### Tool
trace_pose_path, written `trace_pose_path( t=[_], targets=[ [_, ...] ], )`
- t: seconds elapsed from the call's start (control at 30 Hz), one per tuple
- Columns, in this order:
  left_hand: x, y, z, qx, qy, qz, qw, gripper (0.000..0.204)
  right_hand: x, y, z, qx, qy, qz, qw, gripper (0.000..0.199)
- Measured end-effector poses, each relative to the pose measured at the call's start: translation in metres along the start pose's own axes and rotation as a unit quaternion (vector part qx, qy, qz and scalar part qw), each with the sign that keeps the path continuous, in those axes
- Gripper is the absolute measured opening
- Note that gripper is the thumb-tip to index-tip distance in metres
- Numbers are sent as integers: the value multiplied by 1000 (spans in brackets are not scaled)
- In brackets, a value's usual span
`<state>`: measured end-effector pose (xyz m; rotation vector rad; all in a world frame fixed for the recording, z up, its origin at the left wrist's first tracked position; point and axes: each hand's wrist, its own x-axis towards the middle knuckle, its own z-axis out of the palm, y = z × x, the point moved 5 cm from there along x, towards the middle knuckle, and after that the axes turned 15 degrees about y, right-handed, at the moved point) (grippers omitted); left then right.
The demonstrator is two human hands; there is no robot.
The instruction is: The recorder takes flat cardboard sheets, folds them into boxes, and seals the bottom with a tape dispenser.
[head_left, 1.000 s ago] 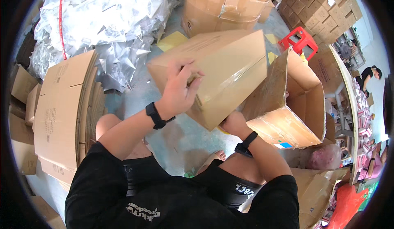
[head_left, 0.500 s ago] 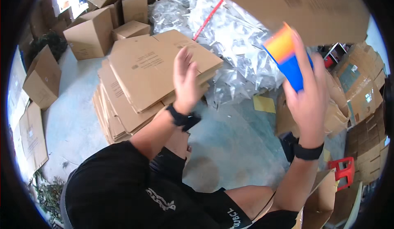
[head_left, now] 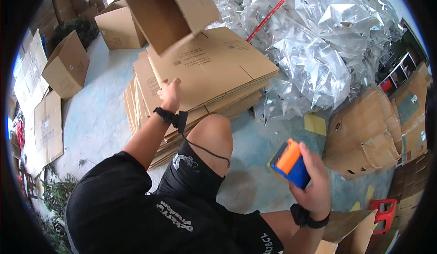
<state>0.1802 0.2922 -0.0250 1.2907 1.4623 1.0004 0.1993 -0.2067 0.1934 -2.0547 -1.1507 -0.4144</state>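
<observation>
Grey floor [head_left: 98, 122] under flat cartons [head_left: 214, 76], boxes [head_left: 66, 65], foil bags [head_left: 318, 49].

Blue-and-orange tape dispenser [head_left: 290, 163]; plain brown cardboard box [head_left: 170, 9] and flattened cartons [head_left: 214, 72]; shiny silver foil bags [head_left: 314, 44]; red stool [head_left: 381, 212].

A pale concrete floor [head_left: 95, 122] is strewn with cardboard boxes [head_left: 68, 65] at far left. A big heap of crinkled silver foil bags [head_left: 314, 40] fills the far right. A red plastic stool [head_left: 381, 213] stands near right.

One head-worn fisheye looks steeply down, close over the lap, edges probably warped.
</observation>
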Motion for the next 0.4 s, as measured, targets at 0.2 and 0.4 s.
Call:
trace_pose_path(
  t=[0.2,0.4],
  targets=[
    [-4,16,-5,113,76,-16,990,88,-75,35,1,-10,24,117,993,90],
    [34,-3,5,18,-36,-89,995,94,-117,67,7,65,63,214,973,81]
  ],
)
